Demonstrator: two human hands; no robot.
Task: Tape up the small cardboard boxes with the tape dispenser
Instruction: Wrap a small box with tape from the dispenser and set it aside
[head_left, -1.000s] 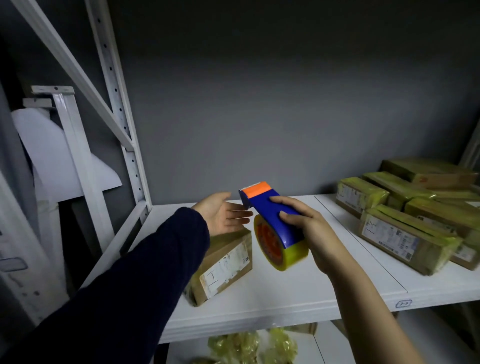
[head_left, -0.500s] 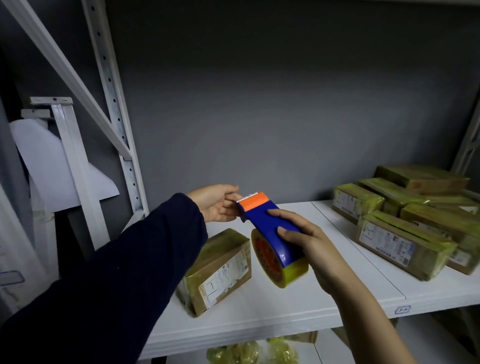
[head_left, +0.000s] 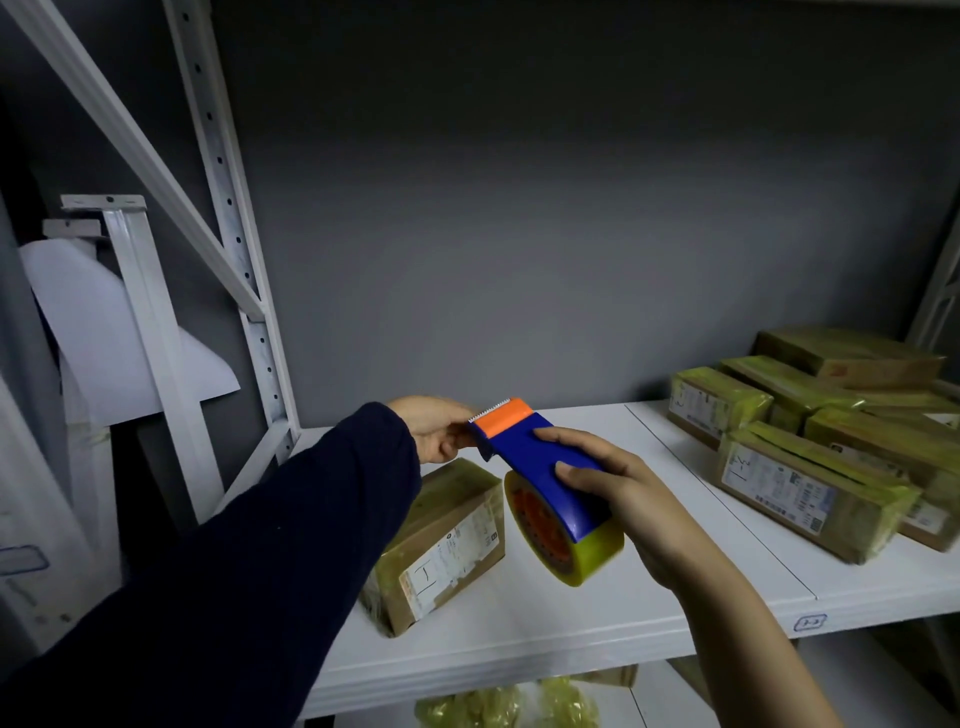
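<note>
My right hand (head_left: 618, 483) grips a blue tape dispenser (head_left: 540, 462) with an orange toothed head and a yellow tape roll (head_left: 566, 535), held above the white shelf (head_left: 571, 618). My left hand (head_left: 434, 428), in a dark sleeve, has its fingers curled at the dispenser's orange end; whether it pinches the tape end is hidden. Below both hands a small cardboard box (head_left: 441, 540) with a white label lies on the shelf, wrapped in yellowish tape.
Several taped cardboard boxes (head_left: 810, 478) are piled at the shelf's right. White metal uprights and braces (head_left: 228, 197) stand at the left. Yellow-wrapped items (head_left: 509, 706) sit on the lower shelf. A grey wall is behind.
My left hand has lifted off the small box and closed in on the dispenser's orange end. The right hand keeps holding the dispenser in about the same place.
</note>
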